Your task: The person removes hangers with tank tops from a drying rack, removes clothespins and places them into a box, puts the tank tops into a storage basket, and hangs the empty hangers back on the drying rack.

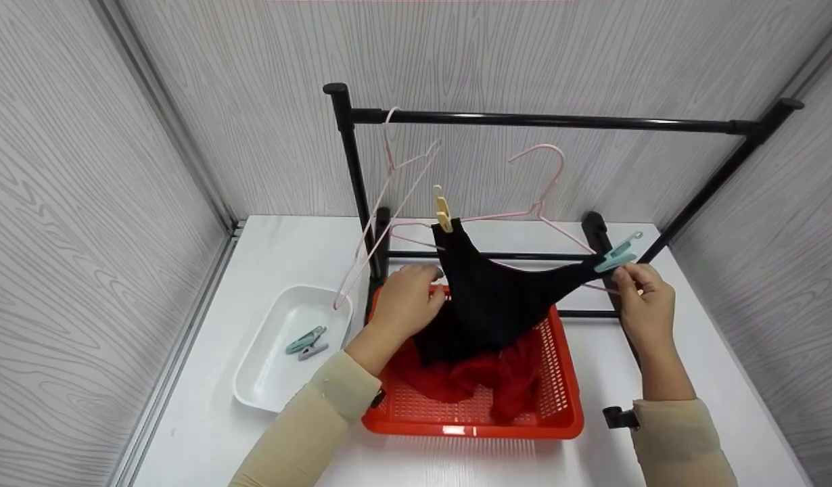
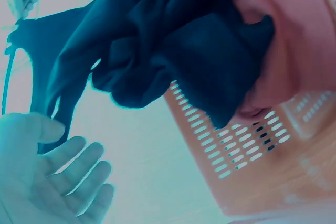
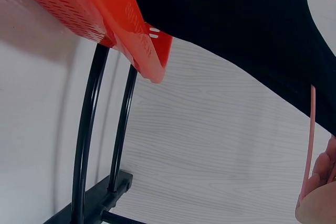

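Note:
A black garment [image 1: 497, 297] hangs by two narrow upper corners from a pink hanger [image 1: 551, 196], its lower part down in the red basket [image 1: 470, 428]. A cream clothespin [image 1: 443, 211] clips its left corner and a teal clothespin [image 1: 617, 256] its right. With thumb and fingers my right hand [image 1: 649, 304] grips the hanger's right end, just below the teal clothespin. My left hand [image 1: 409, 301] is beside the garment's left edge; the left wrist view shows its fingers [image 2: 86, 174] loosely spread and the thumb overlapping the black cloth.
Red cloth [image 1: 456, 379] lies in the basket. Left of it, a white tray [image 1: 257, 358] holds a teal clothespin [image 1: 306, 339] and a greyish one [image 1: 313, 351]. Another pink hanger [image 1: 389, 145] hangs on the black rack [image 1: 558, 120] behind.

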{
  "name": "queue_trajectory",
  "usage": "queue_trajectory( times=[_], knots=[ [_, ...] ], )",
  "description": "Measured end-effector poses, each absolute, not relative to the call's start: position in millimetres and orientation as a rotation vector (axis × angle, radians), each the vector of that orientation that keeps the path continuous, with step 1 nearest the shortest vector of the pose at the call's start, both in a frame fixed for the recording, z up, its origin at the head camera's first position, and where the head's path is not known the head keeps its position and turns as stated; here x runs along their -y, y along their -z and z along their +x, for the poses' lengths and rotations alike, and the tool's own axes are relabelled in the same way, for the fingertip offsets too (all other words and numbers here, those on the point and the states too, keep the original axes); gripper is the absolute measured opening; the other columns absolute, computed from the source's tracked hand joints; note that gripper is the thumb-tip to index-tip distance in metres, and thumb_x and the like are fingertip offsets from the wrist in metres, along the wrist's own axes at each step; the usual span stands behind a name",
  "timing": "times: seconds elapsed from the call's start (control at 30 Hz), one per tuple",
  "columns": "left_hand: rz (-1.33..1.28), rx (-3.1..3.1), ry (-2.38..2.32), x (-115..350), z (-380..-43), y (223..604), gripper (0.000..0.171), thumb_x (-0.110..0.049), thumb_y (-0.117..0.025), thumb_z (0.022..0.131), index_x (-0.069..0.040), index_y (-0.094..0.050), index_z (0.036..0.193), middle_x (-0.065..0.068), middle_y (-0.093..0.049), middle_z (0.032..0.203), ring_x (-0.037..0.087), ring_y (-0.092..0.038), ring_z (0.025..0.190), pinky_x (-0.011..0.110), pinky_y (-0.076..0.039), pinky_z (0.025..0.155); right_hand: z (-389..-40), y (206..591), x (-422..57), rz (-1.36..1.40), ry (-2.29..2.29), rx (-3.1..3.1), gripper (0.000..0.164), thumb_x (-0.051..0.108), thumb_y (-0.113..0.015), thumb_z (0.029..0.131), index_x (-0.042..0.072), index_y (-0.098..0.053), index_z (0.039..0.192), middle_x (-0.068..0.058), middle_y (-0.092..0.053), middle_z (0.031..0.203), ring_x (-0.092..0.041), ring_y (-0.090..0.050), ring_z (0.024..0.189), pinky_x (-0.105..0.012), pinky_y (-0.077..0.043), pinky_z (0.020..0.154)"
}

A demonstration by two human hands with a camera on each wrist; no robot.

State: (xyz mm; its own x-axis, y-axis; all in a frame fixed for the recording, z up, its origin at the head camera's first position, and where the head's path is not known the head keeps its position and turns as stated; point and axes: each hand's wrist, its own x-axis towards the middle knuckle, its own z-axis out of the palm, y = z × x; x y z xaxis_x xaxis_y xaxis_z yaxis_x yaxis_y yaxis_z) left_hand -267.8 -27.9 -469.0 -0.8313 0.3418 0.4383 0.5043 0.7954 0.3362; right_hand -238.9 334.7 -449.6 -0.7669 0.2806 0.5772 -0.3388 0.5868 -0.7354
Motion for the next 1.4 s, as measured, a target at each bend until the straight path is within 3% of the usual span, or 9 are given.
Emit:
queue_trajectory(
  times=[0.13, 0.23, 0.6, 0.77, 1.0, 1.2, 1.4],
  knots=[
    [-0.594, 2.399, 0.683, 31, -272, 456, 0.015, -0.016, -0.062, 0.090, -0.007, -0.070, 0.100, 0.006, -0.071, 0.095, 0.027, -0.065, 0.091, 0.042, -0.051, 0.079, -240, 451, -335, 0.019, -1.173, 2.149, 0.009, -0.005, -0.065, 0.093, -0.011, -0.071, 0.092, 0.008, -0.061, 0.081, 0.001, -0.049, 0.071, -0.013, -0.038, 0.063],
    [-0.556, 2.275, 0.743, 32, -275, 445, 0.015, -0.015, -0.062, 0.092, -0.006, -0.068, 0.103, 0.006, -0.069, 0.100, 0.026, -0.064, 0.097, 0.040, -0.050, 0.085, -239, 452, -335, 0.022, -1.178, 2.156, 0.009, -0.003, -0.065, 0.093, -0.010, -0.072, 0.092, 0.013, -0.059, 0.081, 0.001, -0.050, 0.070, -0.013, -0.039, 0.062],
    [-0.539, 2.324, 0.882, 33, -282, 413, 0.056, -0.037, -0.048, 0.104, 0.000, -0.042, 0.145, 0.017, -0.051, 0.141, 0.031, -0.049, 0.129, 0.044, -0.036, 0.110, -238, 455, -337, 0.080, -1.195, 2.153, 0.011, 0.001, -0.066, 0.094, -0.009, -0.072, 0.094, 0.018, -0.060, 0.082, -0.002, -0.053, 0.071, -0.014, -0.041, 0.064],
    [-0.565, 2.414, 1.043, 34, -285, 409, 0.067, -0.041, -0.048, 0.105, 0.001, -0.029, 0.153, 0.018, -0.040, 0.152, 0.031, -0.037, 0.142, 0.046, -0.026, 0.117, -237, 456, -337, 0.085, -1.216, 2.160, 0.011, 0.000, -0.065, 0.094, -0.009, -0.072, 0.095, 0.016, -0.060, 0.084, -0.001, -0.054, 0.071, -0.011, -0.043, 0.063],
    [-0.648, 2.415, 1.256, 36, -288, 409, 0.047, -0.031, -0.049, 0.106, 0.002, -0.046, 0.139, 0.016, -0.051, 0.143, 0.027, -0.043, 0.138, 0.040, -0.031, 0.115, -235, 453, -332, 0.116, -1.208, 2.142, 0.007, -0.007, -0.065, 0.092, -0.010, -0.071, 0.091, 0.009, -0.061, 0.082, 0.002, -0.050, 0.071, -0.012, -0.038, 0.064],
    [-0.653, 2.396, 1.446, 38, -285, 411, 0.042, -0.031, -0.050, 0.105, 0.000, -0.048, 0.133, 0.013, -0.057, 0.131, 0.024, -0.049, 0.129, 0.039, -0.036, 0.111, -227, 441, -322, 0.126, -1.215, 2.138, 0.007, -0.010, -0.063, 0.092, -0.015, -0.068, 0.091, 0.007, -0.060, 0.081, 0.002, -0.051, 0.070, -0.011, -0.039, 0.064],
    [-0.653, 2.333, 1.551, 38, -285, 413, 0.037, -0.028, -0.054, 0.104, 0.000, -0.051, 0.128, 0.009, -0.063, 0.116, 0.022, -0.055, 0.118, 0.041, -0.042, 0.103, -233, 452, -330, 0.111, -1.225, 2.155, 0.009, -0.005, -0.065, 0.093, -0.010, -0.072, 0.093, 0.008, -0.060, 0.083, 0.002, -0.052, 0.071, -0.011, -0.041, 0.063]
  ],
)
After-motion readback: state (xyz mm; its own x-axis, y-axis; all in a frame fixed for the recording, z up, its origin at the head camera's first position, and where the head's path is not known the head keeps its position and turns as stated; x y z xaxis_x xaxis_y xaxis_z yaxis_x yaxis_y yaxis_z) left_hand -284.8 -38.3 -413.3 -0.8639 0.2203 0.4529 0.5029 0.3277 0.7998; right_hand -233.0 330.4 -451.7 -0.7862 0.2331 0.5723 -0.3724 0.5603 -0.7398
